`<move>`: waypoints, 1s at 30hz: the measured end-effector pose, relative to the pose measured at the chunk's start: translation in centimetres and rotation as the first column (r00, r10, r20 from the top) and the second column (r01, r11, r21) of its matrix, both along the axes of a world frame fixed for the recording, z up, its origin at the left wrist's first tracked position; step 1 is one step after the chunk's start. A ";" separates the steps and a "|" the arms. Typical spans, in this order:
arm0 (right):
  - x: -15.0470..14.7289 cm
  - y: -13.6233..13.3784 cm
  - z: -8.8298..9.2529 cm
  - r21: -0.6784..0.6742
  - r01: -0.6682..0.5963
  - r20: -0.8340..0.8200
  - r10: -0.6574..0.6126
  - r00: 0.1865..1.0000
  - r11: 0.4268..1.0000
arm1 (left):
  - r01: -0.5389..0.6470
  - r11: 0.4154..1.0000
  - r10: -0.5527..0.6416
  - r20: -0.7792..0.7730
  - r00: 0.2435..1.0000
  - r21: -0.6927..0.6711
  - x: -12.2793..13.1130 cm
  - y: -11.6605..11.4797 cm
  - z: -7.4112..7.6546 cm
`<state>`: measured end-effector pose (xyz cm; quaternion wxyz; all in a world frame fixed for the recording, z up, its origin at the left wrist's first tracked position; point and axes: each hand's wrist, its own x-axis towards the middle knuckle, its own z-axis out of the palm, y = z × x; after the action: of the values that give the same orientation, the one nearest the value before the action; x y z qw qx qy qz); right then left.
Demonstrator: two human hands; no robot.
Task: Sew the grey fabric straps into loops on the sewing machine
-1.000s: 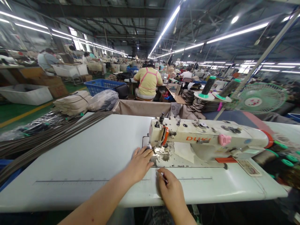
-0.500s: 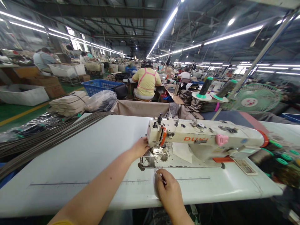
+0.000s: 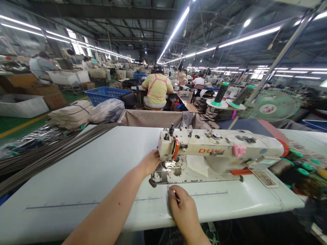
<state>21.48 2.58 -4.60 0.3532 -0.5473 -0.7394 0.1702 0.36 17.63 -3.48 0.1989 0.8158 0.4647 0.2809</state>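
Observation:
A white sewing machine [image 3: 189, 146] with orange lettering stands across the table. My left hand [image 3: 151, 162] reaches to the left side of its head, beside the needle area. The fingertips there are hidden behind the machine head. Below the machine's front edge, my right hand [image 3: 184, 206] rests low over the white tabletop [image 3: 107, 183], its thumb and fingers curled together. A small pale bit shows between those fingers, too little to name. The presser foot [image 3: 171, 164] sits over a worn metal bed plate [image 3: 166, 177].
Long dark strips [image 3: 58, 149] lie along the table's left side. A printed ruler line [image 3: 76, 206] crosses the front. Thread cones [image 3: 221, 93] and a green fan [image 3: 273, 105] stand behind the machine at right. Ahead, a person in yellow [image 3: 157, 88] sits beyond a cloth-lined bin [image 3: 150, 117].
The view has shifted slightly, so most things sit a little further left. Both hands keep nearly the same places relative to the machine.

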 end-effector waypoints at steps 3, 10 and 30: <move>0.0 0.0 -0.2 -0.008 -0.001 0.013 0.001 1.000 1.000 | -0.011 1.000 0.012 -0.052 0.999 0.014 -1.2 -0.6 -0.1; 0.0 0.0 -0.2 0.015 -0.006 0.033 0.005 0.999 1.000 | -0.042 0.999 0.041 -0.095 0.995 0.000 -2.2 -1.8 0.4; 0.0 0.1 0.2 -0.059 0.001 -0.060 -0.005 0.998 0.998 | -0.308 0.942 0.300 -0.076 0.951 -0.130 1.8 -7.3 1.2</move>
<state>21.50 2.63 -4.39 0.3591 -0.5532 -0.7224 0.2078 2.17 10.30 -2.31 0.1971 0.7256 0.6091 0.2523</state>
